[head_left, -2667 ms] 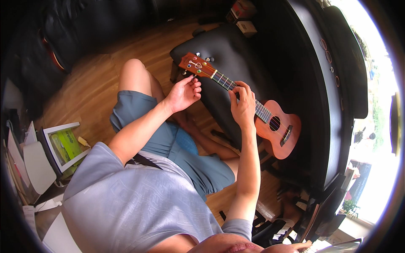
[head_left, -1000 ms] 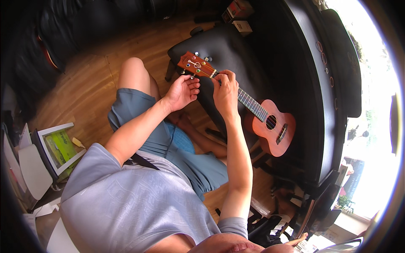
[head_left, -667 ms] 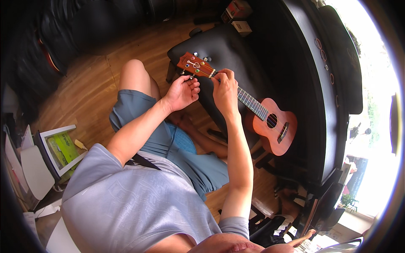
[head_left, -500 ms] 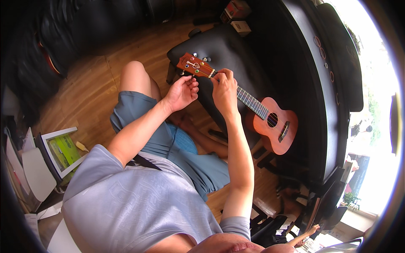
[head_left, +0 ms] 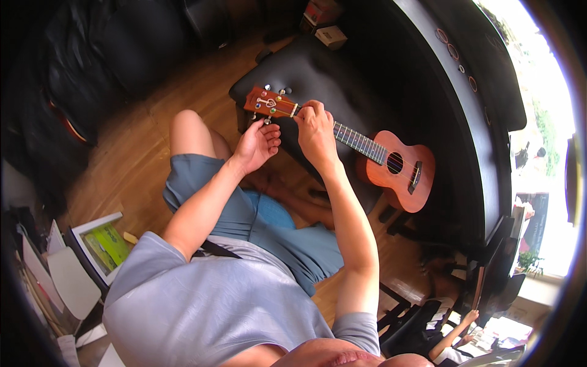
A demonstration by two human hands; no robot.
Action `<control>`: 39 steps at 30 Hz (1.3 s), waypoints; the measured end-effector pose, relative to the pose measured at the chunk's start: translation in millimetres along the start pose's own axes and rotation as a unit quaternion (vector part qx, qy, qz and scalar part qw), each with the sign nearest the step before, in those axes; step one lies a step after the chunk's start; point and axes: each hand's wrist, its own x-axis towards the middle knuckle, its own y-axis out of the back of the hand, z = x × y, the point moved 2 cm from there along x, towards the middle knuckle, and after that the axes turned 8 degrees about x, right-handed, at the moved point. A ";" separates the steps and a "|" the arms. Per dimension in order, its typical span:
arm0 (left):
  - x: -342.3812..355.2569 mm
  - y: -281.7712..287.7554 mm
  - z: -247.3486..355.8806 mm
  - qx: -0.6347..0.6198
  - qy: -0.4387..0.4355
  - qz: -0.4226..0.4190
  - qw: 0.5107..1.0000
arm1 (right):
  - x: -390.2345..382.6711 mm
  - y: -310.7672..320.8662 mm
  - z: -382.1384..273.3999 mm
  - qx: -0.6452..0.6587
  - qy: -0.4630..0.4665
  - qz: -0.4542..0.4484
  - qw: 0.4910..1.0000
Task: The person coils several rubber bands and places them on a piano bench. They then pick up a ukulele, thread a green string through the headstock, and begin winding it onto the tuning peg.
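A reddish-brown ukulele (head_left: pixel 413 156) lies slantwise across a black padded bench (head_left: pixel 324 67), its headstock toward the left and its body at the right. My right hand (head_left: pixel 317 133) is wrapped round the neck just below the nut, hiding the first frets. At the near side of the headstock, the thumb and forefinger of my left hand (head_left: pixel 258 147) close on a tuning peg (head_left: pixel 267 122), with the other fingers curled. More pegs stick out along both edges of the headstock.
Small boxes (head_left: pixel 331 37) stand beyond the bench. A curved black piece of furniture (head_left: pixel 465 122) rises at the right. Bottom left, a white-framed drawer (head_left: pixel 101 244) holds a green package. At the lower right another person's arm (head_left: pixel 455 333) shows. Wooden floor (head_left: pixel 143 131) lies left of the bench.
The whole view has shifted a little, so the ukulele and bench sit slightly differently. My right hand still holds the neck, and my left hand stays at the peg.
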 end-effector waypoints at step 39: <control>8.4 7.6 -1.3 0.463 -0.246 0.188 0.830 | -5.4 -1.9 -1.7 -0.026 -0.008 0.042 0.999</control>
